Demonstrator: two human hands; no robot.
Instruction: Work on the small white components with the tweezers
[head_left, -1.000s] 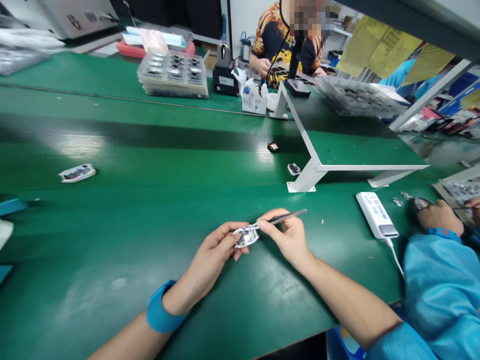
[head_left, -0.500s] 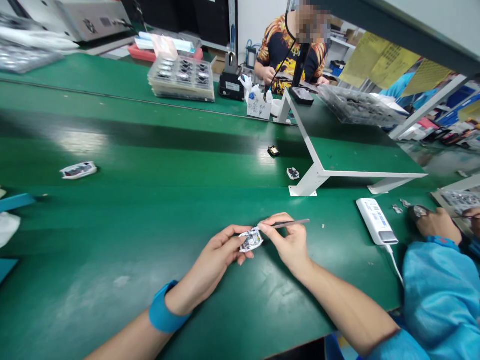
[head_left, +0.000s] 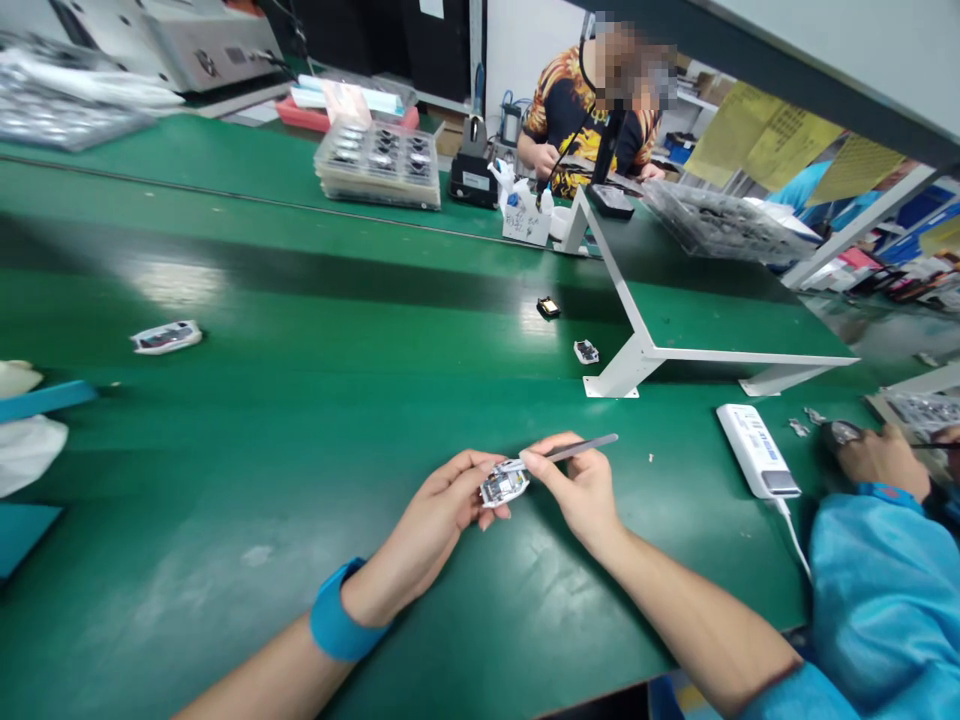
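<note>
My left hand (head_left: 439, 510) pinches a small white electronic part with an exposed circuit board (head_left: 503, 484) just above the green table (head_left: 300, 420). My right hand (head_left: 581, 487) grips metal tweezers (head_left: 571, 450) whose tip touches the top of that part. A blue band circles my left wrist. Both hands meet near the table's front middle.
A similar white part (head_left: 166, 337) lies at the left. Two tiny parts (head_left: 586, 351) sit by a white metal stand (head_left: 637, 350). A white device with a cable (head_left: 757, 450) lies to the right, beside a co-worker's hand (head_left: 877, 458) in a blue sleeve. Another person works at the far side, behind stacked trays (head_left: 379, 163).
Both hands with the part and tweezers have stayed together, shifting slightly right and down in view as the camera moved. The tweezers' tip remains at the part.
</note>
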